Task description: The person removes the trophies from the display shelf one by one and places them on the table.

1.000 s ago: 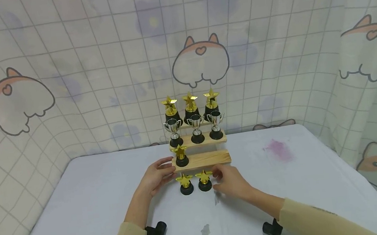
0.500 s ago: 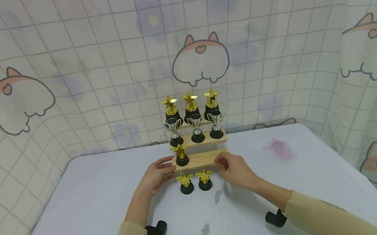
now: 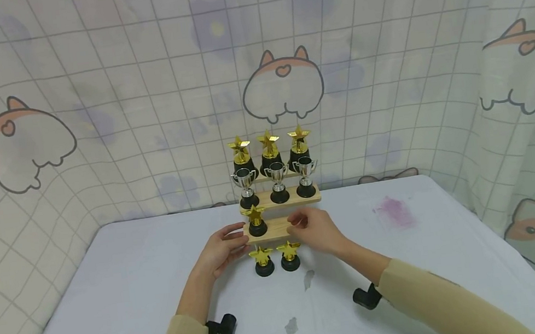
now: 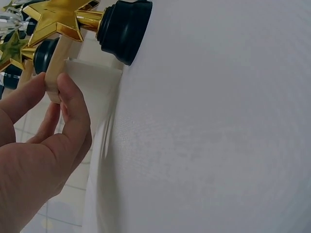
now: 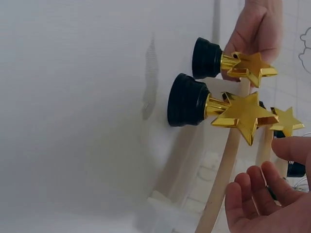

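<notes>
left wrist, left hand [image 4: 46, 153] pinches shelf [image 4: 55, 77]

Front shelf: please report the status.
Left hand pinches front shelf, left end. Right hand empty, near its right half. One star trophy aboard; two star trophies in front.

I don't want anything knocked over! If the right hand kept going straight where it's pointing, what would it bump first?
Probably the gold star trophy on the lowest shelf; it looks in line with the right hand, but depth is unclear.
</notes>
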Action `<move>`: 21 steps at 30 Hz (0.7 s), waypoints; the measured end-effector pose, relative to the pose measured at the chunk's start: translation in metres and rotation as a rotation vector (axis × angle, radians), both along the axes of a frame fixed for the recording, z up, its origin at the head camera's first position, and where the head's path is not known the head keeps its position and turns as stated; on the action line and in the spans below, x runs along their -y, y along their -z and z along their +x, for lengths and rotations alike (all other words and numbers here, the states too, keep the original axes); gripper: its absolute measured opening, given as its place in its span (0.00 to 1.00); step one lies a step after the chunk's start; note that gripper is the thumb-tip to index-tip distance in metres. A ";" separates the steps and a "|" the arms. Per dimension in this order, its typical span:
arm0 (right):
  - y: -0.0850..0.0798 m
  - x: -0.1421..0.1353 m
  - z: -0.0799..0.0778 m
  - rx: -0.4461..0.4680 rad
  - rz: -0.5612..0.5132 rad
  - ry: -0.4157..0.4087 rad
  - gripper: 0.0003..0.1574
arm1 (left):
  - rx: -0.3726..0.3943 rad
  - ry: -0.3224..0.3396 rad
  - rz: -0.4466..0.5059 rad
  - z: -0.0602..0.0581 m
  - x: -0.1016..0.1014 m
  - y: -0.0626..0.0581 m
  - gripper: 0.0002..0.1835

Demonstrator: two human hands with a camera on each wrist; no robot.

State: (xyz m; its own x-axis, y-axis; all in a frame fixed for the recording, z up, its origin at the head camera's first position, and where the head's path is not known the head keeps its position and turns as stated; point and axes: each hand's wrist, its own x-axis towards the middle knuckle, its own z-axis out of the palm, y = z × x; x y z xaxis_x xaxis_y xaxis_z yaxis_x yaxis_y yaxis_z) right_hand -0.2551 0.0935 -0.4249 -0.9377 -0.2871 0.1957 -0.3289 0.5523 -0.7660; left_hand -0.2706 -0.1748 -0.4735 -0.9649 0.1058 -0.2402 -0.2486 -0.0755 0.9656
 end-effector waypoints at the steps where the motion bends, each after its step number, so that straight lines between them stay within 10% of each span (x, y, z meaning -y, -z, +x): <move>1: 0.000 0.002 -0.001 0.008 0.001 0.001 0.13 | -0.001 0.002 0.001 0.000 0.000 0.000 0.29; 21: -0.003 0.044 -0.013 0.091 -0.072 -0.080 0.21 | -0.018 0.023 0.017 0.001 0.002 0.002 0.28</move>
